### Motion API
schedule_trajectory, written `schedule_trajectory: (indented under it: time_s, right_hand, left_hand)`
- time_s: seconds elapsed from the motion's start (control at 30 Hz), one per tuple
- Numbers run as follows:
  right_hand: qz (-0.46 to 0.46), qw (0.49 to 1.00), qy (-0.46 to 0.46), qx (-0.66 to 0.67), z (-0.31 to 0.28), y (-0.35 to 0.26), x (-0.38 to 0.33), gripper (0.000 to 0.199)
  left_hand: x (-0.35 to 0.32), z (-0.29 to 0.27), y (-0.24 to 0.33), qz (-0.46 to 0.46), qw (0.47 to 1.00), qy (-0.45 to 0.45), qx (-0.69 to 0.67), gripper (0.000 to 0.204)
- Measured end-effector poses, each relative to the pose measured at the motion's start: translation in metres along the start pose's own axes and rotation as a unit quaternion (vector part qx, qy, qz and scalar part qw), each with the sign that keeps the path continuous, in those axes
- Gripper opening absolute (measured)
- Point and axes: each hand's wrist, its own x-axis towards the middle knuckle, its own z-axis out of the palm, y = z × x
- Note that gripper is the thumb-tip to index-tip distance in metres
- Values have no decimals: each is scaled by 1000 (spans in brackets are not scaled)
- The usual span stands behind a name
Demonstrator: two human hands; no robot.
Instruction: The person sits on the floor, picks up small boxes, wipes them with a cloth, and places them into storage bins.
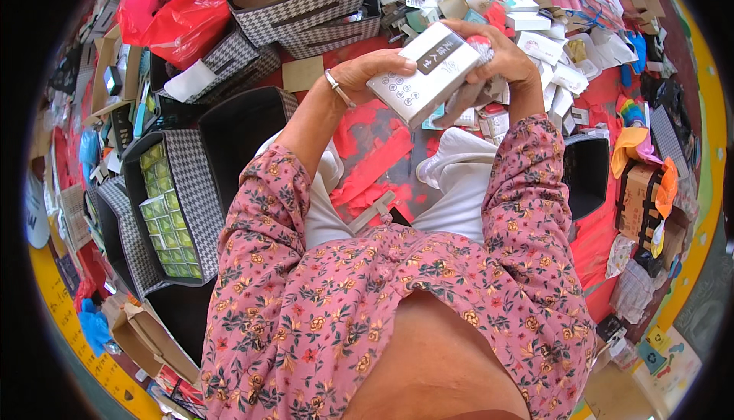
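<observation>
A white cardboard box point(427, 74) with a dark label panel and small round symbols is held up in front of me, tilted. My left hand point(373, 70) is closed on its left end, thumb on the top face. At the far right corner, my right hand point(501, 51) curls round the box. Between its fingers and the box shows a crumpled white and red thing point(482, 48), whose kind I cannot make out. Below the right hand hangs something pale, partly hidden by the box.
Small white boxes point(541, 47) lie heaped at far right. Houndstooth storage bins point(306, 18) stand far left, beside a red plastic bag point(177, 14). Another bin holds small green packets point(164, 213). A black bin point(587, 171) and brown carton point(639, 198) stand right. Torn red sheeting covers the floor.
</observation>
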Motion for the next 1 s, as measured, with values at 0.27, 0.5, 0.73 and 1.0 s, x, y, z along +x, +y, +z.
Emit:
schedule_trajectory:
  time_s: [0.27, 0.5, 0.73, 1.0]
  right_hand:
    - [98, 969, 227, 1, 3, 6, 3, 58]
    - [89, 890, 438, 91, 1, 10, 10, 30]
    - [-75, 749, 595, 282, -8, 8, 19, 18]
    - [-138, 831, 451, 294, 29, 0, 37, 17]
  left_hand:
    - [16, -1, -2, 187, 960, 177, 111, 91]
    - [15, -11, -5, 211, 953, 212, 36, 84]
    - [9, -3, -4, 193, 946, 261, 22, 106]
    - [10, -2, -6, 209, 939, 271, -32, 113]
